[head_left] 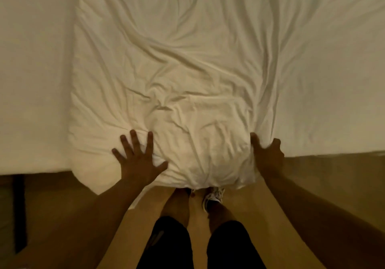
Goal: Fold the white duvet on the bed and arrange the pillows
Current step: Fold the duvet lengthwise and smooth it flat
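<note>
Seen from above, a person's legs in dark shorts [200, 245] are planted on a tan floor [325, 177] at the edge of a bed, one white sneaker [213, 197] showing just below the hanging bedding. Both bare arms are stretched forward to the near edge of the white duvet [187, 76], which is laid lengthwise over the bed as a long, heavily creased band, its near end bunched into a rounded bulge that spills over the mattress edge. The left hand [138, 160] is pressed flat on the duvet with its fingers spread wide and straight, just left of the bulge. The right hand [267, 156] is set against the bulge's right side, fingers curled into the cloth and a fold gripped there. Beyond the hands, the creases are fanned away toward the far side of the bed. The smooth white bed sheet [35, 81] is left bare on either side of the duvet. A dark upright strip [20, 212] is seen under the bed's edge at far left; what it is cannot be told.
</note>
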